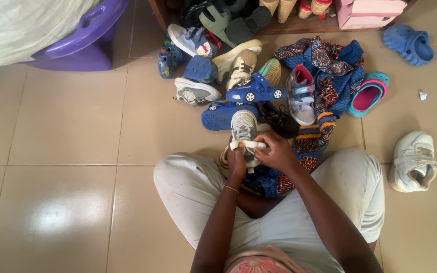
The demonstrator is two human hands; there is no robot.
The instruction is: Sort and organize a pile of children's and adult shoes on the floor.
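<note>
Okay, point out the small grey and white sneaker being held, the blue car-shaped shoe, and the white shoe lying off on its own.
Small grey and white strap sneaker (244, 126), head view, on its toe.
Blue car-shaped plastic shoe (255, 91), head view, on its side above the wheels.
White high-top shoe (411, 161), head view, on its upper.

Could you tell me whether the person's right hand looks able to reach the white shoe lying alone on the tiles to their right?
Probably yes: the white shoe lies beside the right knee with bare tile between, though the right hand is busy on the small grey shoe.

Both hands together — grip seemingly closed
</note>
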